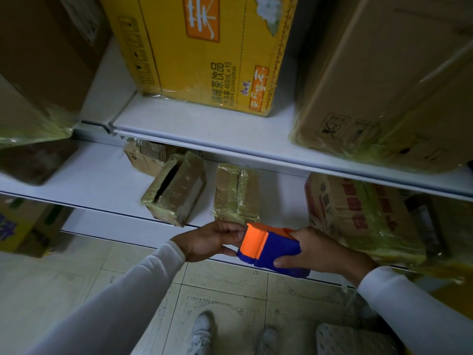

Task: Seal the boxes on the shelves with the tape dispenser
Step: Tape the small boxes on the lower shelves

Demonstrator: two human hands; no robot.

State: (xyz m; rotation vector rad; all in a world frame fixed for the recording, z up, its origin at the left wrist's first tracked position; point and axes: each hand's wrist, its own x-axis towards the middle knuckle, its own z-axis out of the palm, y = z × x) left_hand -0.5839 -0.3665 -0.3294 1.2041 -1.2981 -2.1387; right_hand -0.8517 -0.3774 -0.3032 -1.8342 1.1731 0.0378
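A blue and orange tape dispenser (268,248) hangs in front of the lower shelf (102,180). My right hand (325,252) grips its blue body, thumb underneath. My left hand (210,240) pinches the orange front end with fingertips and thumb. Just behind the hands, two small brown boxes wrapped in yellowish tape sit on the lower shelf: one (176,190) has a dark open slit along its top, the other (236,193) stands to its right. A torn carton (146,156) lies further back.
The upper shelf (204,126) carries a yellow drinks carton (204,52) and large brown cartons at left (38,67) and right (389,80). A red-printed carton (358,213) fills the lower shelf's right. Below are a tiled floor (230,290), my shoes and a perforated stool (353,339).
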